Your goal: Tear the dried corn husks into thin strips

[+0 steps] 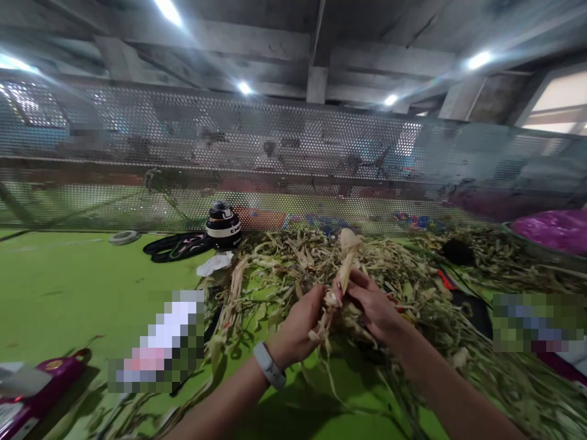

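In the middle of the head view, both my hands are at a pale, dried plant piece point(347, 269) with a broad, husk-like leaf standing up and thin strands hanging below. My left hand point(298, 322), with a light watch band point(269, 365) at its wrist, pinches its lower, ragged part. The fingers of my right hand point(373, 304) are closed around its side, just under the upright leaf. Exactly what lies between the fingertips is partly hidden. Behind and around the hands spreads a loose heap of dried leaves and stems point(284, 260).
A black bottle or jar with a white band point(223, 226) stands at the back, beside a black strap-like item point(177, 246), white tissue point(214, 264) and a tape roll point(124, 238). Perforated metal mesh point(293, 146) borders the green table point(68, 287). Purple plastic point(554, 231) lies far right.
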A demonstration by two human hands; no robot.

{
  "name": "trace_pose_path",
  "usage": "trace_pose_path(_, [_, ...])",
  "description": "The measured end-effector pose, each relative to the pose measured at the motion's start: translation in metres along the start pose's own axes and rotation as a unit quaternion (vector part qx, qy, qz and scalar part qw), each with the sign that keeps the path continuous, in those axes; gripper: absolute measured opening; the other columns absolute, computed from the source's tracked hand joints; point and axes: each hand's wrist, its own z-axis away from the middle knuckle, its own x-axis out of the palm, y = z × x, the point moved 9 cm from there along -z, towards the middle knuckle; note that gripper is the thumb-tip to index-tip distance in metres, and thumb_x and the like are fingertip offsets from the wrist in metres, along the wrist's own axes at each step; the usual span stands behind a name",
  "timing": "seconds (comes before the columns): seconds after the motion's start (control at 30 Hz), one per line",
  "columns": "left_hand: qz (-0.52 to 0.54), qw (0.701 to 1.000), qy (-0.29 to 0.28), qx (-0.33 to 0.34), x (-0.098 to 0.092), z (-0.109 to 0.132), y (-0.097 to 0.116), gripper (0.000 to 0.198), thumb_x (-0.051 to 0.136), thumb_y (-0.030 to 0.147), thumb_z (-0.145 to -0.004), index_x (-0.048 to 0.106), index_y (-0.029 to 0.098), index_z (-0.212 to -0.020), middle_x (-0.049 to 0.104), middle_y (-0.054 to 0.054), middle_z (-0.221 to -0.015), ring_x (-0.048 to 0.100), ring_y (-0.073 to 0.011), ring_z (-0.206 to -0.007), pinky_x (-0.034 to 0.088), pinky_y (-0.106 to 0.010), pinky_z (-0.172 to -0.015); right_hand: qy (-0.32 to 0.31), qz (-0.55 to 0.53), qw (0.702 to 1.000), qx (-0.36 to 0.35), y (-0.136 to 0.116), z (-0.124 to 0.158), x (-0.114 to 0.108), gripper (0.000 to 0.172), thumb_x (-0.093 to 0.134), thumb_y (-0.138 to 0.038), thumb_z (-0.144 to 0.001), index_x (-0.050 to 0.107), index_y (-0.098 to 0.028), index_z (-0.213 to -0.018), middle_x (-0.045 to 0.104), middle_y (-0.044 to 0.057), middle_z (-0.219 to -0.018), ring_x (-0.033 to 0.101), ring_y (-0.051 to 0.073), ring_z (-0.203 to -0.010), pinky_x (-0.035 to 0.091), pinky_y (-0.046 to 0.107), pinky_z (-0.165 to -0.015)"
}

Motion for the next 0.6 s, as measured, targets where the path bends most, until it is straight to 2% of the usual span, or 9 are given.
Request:
trace_pose_path(0.1, [0.07, 0.998, 0.003, -0.003, 0.003, 0.001, -0.002, 0.025, 0.041, 0.039, -0.086, 0.043, 0.017, -0.099, 0.056, -0.004, -0.082, 0.051, -0.016, -0.071, 0.043, -0.027, -0.065, -0.009, 0.011, 1.0, -0.007, -0.003, 0.004, 0.003, 0.023, 0.068, -0.034, -0.071, 0.055, -0.017, -0.065, 0.052, -0.004, -0.055, 0.043, 0.007, -0.05, 0.037, 0.017, -0.048])
trace_pose_path(0.23, [0.135, 0.987, 0.079, -0.017, -0.003, 0.0, -0.006, 0.028, 0.041, 0.036, -0.088, 0.044, 0.018, -0.11, 0.058, -0.006, -0.094, 0.054, -0.0169, -0.085, 0.044, -0.027, -0.076, 0.025, 0.034, 0.998, -0.055, -0.008, 0.007, -0.004, 0.021, 0.065, -0.035, -0.072, 0.054, -0.018, -0.067, 0.049, -0.004, -0.056, 0.042, 0.008, -0.051, 0.037, 0.019, -0.051])
trace_pose_path(0.3, [0.128, 0.985, 0.113, -0.023, -0.005, 0.0, -0.009, 0.034, 0.04, 0.032, -0.088, 0.042, 0.018, -0.119, 0.059, -0.007, -0.1, 0.055, -0.0177, -0.088, 0.044, -0.029, -0.079, 0.037, 0.092, 0.99, -0.097, -0.012, 0.01, -0.006, 0.02, 0.061, -0.035, -0.076, 0.053, -0.019, -0.068, 0.048, -0.003, -0.058, 0.042, 0.009, -0.053, 0.037, 0.02, -0.053])
trace_pose_path(0.37, [0.111, 0.987, 0.118, -0.012, -0.003, -0.001, -0.009, 0.039, 0.041, 0.028, -0.088, 0.039, 0.019, -0.126, 0.059, -0.009, -0.106, 0.056, -0.0193, -0.093, 0.045, -0.032, -0.083, 0.031, 0.203, 0.968, -0.145, -0.017, 0.015, -0.001, 0.015, 0.055, -0.032, -0.08, 0.053, -0.02, -0.072, 0.051, -0.002, -0.064, 0.045, 0.011, -0.058, 0.038, 0.022, -0.056])
trace_pose_path(0.43, [0.084, 0.991, 0.102, 0.009, 0.002, -0.002, -0.009, 0.043, 0.043, 0.022, -0.085, 0.041, 0.02, -0.127, 0.057, -0.01, -0.115, 0.053, -0.0222, -0.104, 0.041, -0.037, -0.092, -0.002, 0.353, 0.916, -0.19, -0.02, 0.02, 0.013, 0.012, 0.049, -0.027, -0.083, 0.052, -0.02, -0.074, 0.053, 0.001, -0.071, 0.047, 0.014, -0.065, 0.039, 0.025, -0.06])
trace_pose_path(0.53, [0.065, 0.995, 0.071, 0.031, 0.011, 0.0, -0.01, 0.045, 0.045, 0.016, -0.081, 0.045, 0.018, -0.127, 0.051, -0.011, -0.126, 0.045, -0.0246, -0.118, 0.031, -0.042, -0.104, -0.058, 0.538, 0.798, -0.266, -0.019, 0.031, 0.035, 0.013, 0.043, -0.017, -0.083, 0.051, -0.018, -0.073, 0.054, 0.005, -0.073, 0.047, 0.017, -0.069, 0.038, 0.028, -0.063])
trace_pose_path(0.6, [0.068, 0.995, 0.069, 0.018, 0.013, 0.002, -0.016, 0.042, 0.045, 0.017, -0.082, 0.048, 0.018, -0.124, 0.054, -0.011, -0.123, 0.047, -0.0243, -0.116, 0.033, -0.042, -0.104, -0.076, 0.604, 0.728, -0.314, -0.018, 0.038, 0.045, 0.014, 0.04, -0.014, -0.082, 0.051, -0.017, -0.073, 0.054, 0.006, -0.071, 0.045, 0.018, -0.068, 0.038, 0.03, -0.062])
